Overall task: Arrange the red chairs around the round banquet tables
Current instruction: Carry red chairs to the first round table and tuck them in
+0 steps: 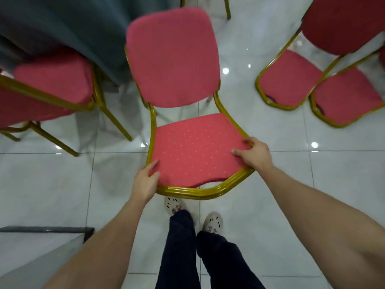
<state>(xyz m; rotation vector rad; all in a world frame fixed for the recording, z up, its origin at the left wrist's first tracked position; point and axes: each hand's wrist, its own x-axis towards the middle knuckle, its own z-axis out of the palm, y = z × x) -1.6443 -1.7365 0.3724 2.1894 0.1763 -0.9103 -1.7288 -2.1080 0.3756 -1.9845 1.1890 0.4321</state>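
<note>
**Left hand (145, 182) and right hand (253, 154) gripping the chair (195, 151) by its seat**

Both hands are clamping the seat's front corners. The left thumb is lying on the cushion (177, 163) with the fingers tucked under the gold frame (200, 192). The right hand is curling over the right corner, pinching cushion and rail together.

The chair is sitting just in front of the person, its backrest (173, 57) pointing toward the table (62, 28) at upper left, whose grey cloth (100, 59) is hanging beside it. Whether the legs are resting on the tiles (312, 184) cannot be told; the backrest is looking blurred.

Risks from here, as a judgement:

- The seat is facing away from the table, so it is probably needing a turn. In swinging round, its legs could be clipping the left chair (54, 80) or snagging the cloth.
- The cushion is showing a gap above the front rail. A pull taken mostly on the cushion could be lifting it rather than the frame.
- The shoes (174, 205) are standing right under the front rail, so a drop could be landing on toes.
- The tiles are looking glossy, so a leg set down hard could be skidding.
- 2 chairs (289, 80) are waiting close on the right, narrowing the room for any swing that way.
</note>
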